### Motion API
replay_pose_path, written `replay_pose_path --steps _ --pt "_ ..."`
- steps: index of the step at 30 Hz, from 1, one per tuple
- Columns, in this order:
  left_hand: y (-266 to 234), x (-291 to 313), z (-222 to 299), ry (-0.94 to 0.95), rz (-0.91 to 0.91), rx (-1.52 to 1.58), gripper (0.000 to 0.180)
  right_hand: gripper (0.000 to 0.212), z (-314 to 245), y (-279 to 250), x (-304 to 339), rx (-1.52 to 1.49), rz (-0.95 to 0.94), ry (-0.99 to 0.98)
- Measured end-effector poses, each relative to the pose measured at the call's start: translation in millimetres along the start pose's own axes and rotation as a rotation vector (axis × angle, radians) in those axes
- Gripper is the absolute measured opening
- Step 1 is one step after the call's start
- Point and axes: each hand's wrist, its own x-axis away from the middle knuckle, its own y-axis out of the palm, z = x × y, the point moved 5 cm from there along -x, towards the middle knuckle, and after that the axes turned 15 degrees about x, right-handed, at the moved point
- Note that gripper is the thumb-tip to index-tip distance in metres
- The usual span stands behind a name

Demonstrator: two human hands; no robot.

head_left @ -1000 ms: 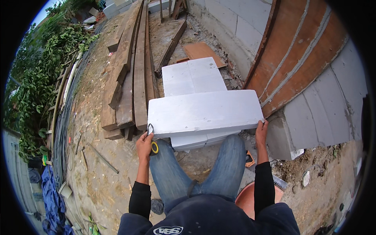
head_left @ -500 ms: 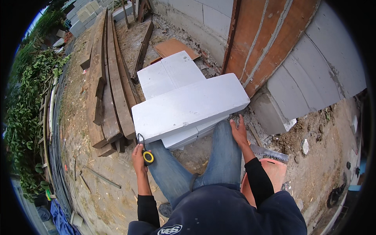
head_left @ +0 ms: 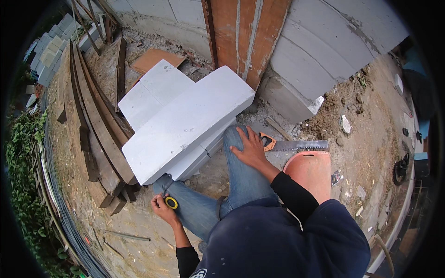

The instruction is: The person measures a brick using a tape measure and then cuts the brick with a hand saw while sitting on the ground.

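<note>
My left hand (head_left: pixel 164 209) is closed on a black-and-yellow tape measure (head_left: pixel 171 203), beside my left thigh. A dark strap loops up from the tape measure toward the block's lower edge. My right hand (head_left: pixel 251 149) lies with its fingers spread on my right knee and holds nothing. In front of my knees a long white block (head_left: pixel 190 123) lies slantwise on top of other white blocks (head_left: pixel 160 85). A handsaw (head_left: pixel 296 145) with an orange handle lies on the ground, right of my right hand.
Long timber beams (head_left: pixel 95 125) are piled at the left. An orange-pink plastic sheet or tray (head_left: pixel 309 172) lies near my right arm. A grey block wall (head_left: pixel 320 51) and an orange-brown board (head_left: pixel 241 34) stand ahead. A thin rod (head_left: pixel 127 236) lies at lower left.
The view has turned to the right. My right hand has moved from beside the block's right end onto my knee. The tape measure is lower, away from the block's near left corner.
</note>
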Motion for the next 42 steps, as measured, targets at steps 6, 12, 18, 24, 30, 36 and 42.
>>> replay_pose_path --steps 6,12,18,24,30,36,42 --pt "11 8 12 0.074 -0.071 -0.223 0.026 0.085 5 7 -1 -0.012 -0.015 -0.007" --pt "23 25 10 0.133 -0.154 -0.454 0.022 0.083 9 5 0 -0.055 -0.052 -0.012" --pt "46 43 21 0.252 -0.283 -0.510 0.019 0.077 15 7 1 -0.088 -0.044 -0.030" --pt "52 48 25 0.185 -0.432 -0.499 0.021 0.070 16 10 1 -0.099 0.021 -0.037" --pt "50 52 27 0.083 -0.412 -0.415 0.029 0.066 15 10 -1 -0.122 0.014 -0.039" --pt "67 63 23 0.368 -0.571 -0.666 0.035 0.066 18 11 -2 -0.133 0.014 -0.029" --pt "65 62 27 0.389 -0.535 -0.706 0.036 0.066 10 9 -3 -0.108 0.029 -0.033"
